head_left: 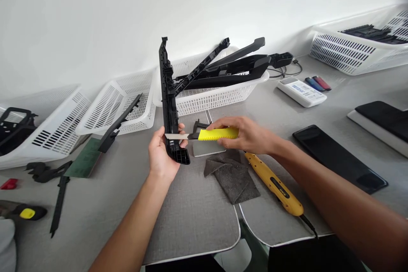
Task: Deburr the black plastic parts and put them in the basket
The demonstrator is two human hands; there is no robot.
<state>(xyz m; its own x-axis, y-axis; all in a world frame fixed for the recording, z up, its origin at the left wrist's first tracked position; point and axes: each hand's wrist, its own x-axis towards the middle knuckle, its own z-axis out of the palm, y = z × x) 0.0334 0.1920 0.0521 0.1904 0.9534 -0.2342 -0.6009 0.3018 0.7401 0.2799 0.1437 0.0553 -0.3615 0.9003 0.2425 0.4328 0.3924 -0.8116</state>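
Observation:
My left hand [163, 158] grips the lower end of a long black plastic trim piece [168, 93], held upright with its ribbed inner side showing. My right hand [244, 134] is closed around the yellow handle of a utility knife [218, 134]. Its blade points left and lies across the lower part of the trim piece; whether it touches the plastic I cannot tell. Below my right hand a dark grey cloth [234, 178] lies folded on the table. Beside the cloth rests a yellow corded tool [276, 185].
Behind the trim piece, a white basket [219, 98] holds several long black parts. More white baskets [117, 97] stand left and right. A green sheet [84, 159] lies at left. On the right are a black phone-like slab [339, 157], a white device [301, 92] and two lighters [318, 83].

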